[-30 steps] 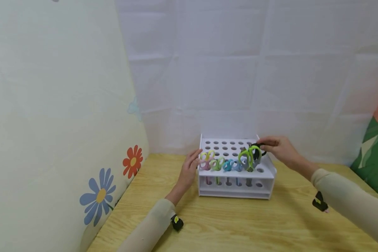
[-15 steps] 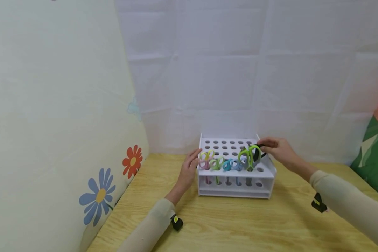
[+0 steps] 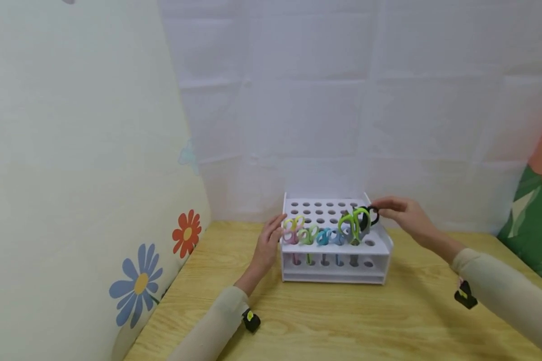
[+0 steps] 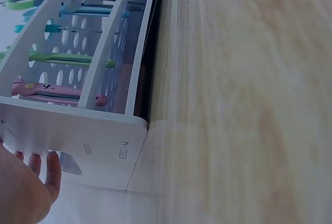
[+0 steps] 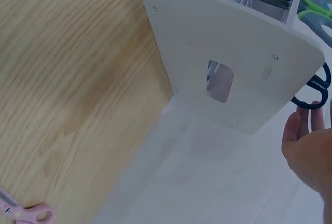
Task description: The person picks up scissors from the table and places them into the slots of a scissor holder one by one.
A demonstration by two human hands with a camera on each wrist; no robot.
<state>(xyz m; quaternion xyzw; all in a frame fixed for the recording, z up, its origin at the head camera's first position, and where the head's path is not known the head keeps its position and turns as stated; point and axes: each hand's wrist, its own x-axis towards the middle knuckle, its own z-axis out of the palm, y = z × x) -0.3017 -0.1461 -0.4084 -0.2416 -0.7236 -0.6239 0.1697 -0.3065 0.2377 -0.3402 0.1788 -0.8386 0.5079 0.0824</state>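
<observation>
A white rack (image 3: 334, 277) with rows of round holes holds several scissors upright. My right hand (image 3: 406, 218) is at its right side, fingers extended beside the handle of the black scissors (image 3: 364, 220); in the right wrist view the fingertips lie at the black loop (image 5: 311, 107), and whether they still touch it is hard to tell. In front of it stand the lime-green scissors (image 3: 355, 228). The fingers of my left hand (image 3: 265, 245) rest straight against the rack's left side, near the pink scissors (image 3: 292, 240) and yellow scissors (image 3: 300, 219).
Green scissors (image 3: 308, 236), teal scissors (image 3: 322, 237) and light-blue scissors (image 3: 337, 238) fill more front-row holes. Another pair of pink scissors (image 5: 22, 214) lies on the wooden table (image 3: 343, 321) in the right wrist view. A white cloth (image 3: 316, 100) hangs behind the rack.
My right hand held the black scissors' handle earlier; now its fingers have loosened and shifted slightly right, leaving the loop more exposed. My left hand stays at the rack's side.
</observation>
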